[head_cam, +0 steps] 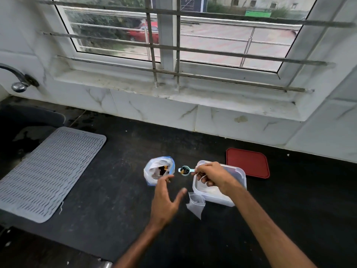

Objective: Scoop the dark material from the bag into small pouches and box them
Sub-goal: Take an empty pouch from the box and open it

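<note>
A white plastic bag [154,170] with a blue edge stands open on the dark counter, dark material showing inside. My right hand [212,176] holds a small light-blue scoop [185,170] by its handle; the scoop is full of dark material and hangs between the bag and a clear plastic box [239,177]. My left hand [164,200] hovers open just in front of the bag, fingers spread, holding nothing. Small translucent pouches [196,205] lie on the counter against the box's near left corner. White pouches seem to lie inside the box, partly hidden by my right hand.
A red lid [248,163] lies flat behind the box on the right. A grey ribbed drying mat [48,175] covers the counter's left side, with a sink and tap [19,82] beyond it. A tiled wall and barred window stand behind the counter.
</note>
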